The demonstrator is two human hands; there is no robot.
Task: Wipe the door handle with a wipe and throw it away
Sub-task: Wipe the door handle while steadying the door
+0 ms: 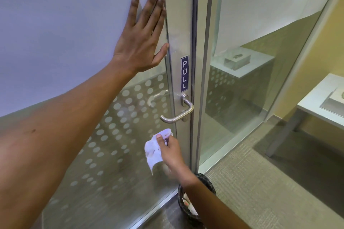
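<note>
While my flat, open left hand point(143, 33) steadies the glass door point(65, 42), my right hand point(170, 151) squeezes the crumpled white wipe point(153, 151) just under the curved silver metal handle point(176, 115)

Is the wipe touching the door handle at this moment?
No, the wipe in the right hand is below the door handle, with a gap between.

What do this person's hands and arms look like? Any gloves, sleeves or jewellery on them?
Both are bare. The left hand and the right hand wear no gloves, and no rings show on the fingers in view. Neither wrist carries a watch or a band. No sleeve shows on either forearm as far as the picture reaches. The nails are short and unpainted.
</note>
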